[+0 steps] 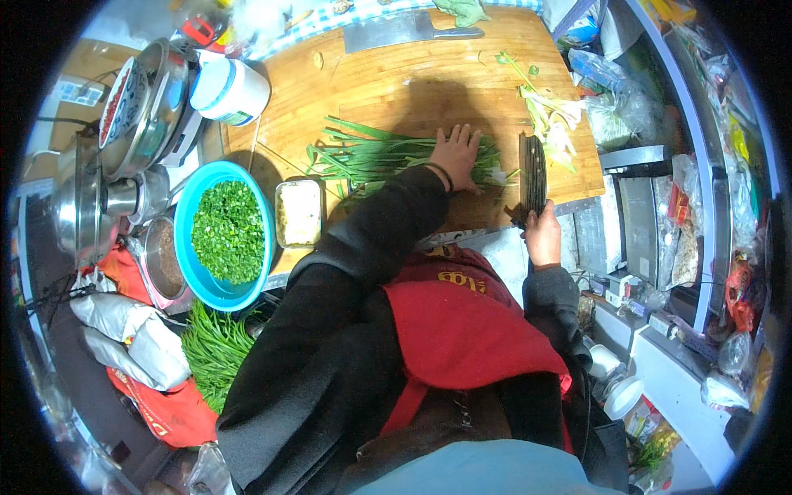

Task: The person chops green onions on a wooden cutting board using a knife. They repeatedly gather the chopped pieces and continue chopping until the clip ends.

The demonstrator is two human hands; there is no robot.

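Note:
My left hand [456,154] lies across a bundle of long green garlic chives [371,154], fingers spread and palm down on the stalks. The stalks stretch leftward over the wooden cutting board [297,80], their pale ends just right of my hand. My right hand [543,238] grips a dark, ridged-looking kitchen knife [533,176] near the board's front right edge. Its blade points away from me, to the right of the bundle and apart from it. Pale stalk trimmings [550,117] lie beyond the blade. The knife's handle is mostly hidden in my fingers.
A cleaver [390,32] lies along the board's far edge. At left stand a turquoise basin [180,247] of chopped greens, a small rectangular container [299,213] and a white tub [232,93]. More long greens [213,352] lie below the basin. Shelves [671,142] crowd the right.

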